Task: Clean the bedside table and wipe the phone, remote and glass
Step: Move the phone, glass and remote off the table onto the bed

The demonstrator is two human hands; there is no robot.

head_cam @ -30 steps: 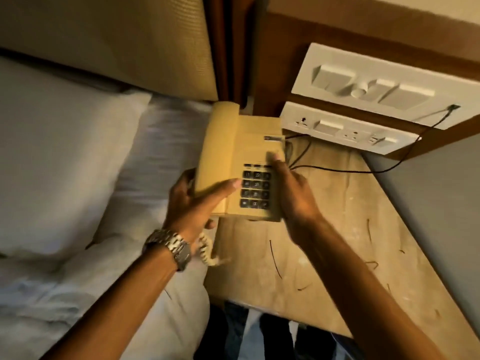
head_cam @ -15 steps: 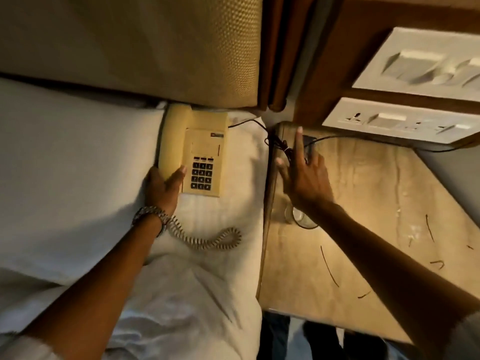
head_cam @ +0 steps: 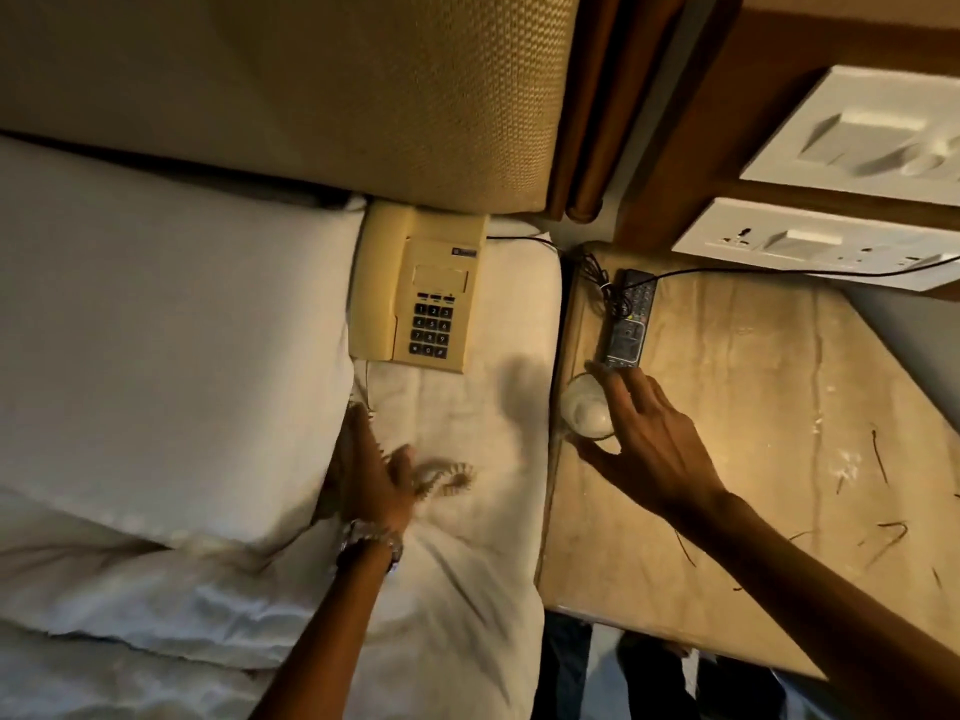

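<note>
Lying on bedding, phone sits beyond left hand, untouched.

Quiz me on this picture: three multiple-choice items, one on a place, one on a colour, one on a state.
1. Where does the phone lie?
A. on a shelf
B. on the bed
C. in a drawer

2. What colour is its casing?
A. cream
B. red
C. blue

3. How is the handset?
A. dangling off an edge
B. lying loose, apart from the base
C. seated on its cradle

Answers: B, it rests on the white bedding beside the pillow; A, the casing is cream; C, the handset sits in place along the phone's left side.
</note>
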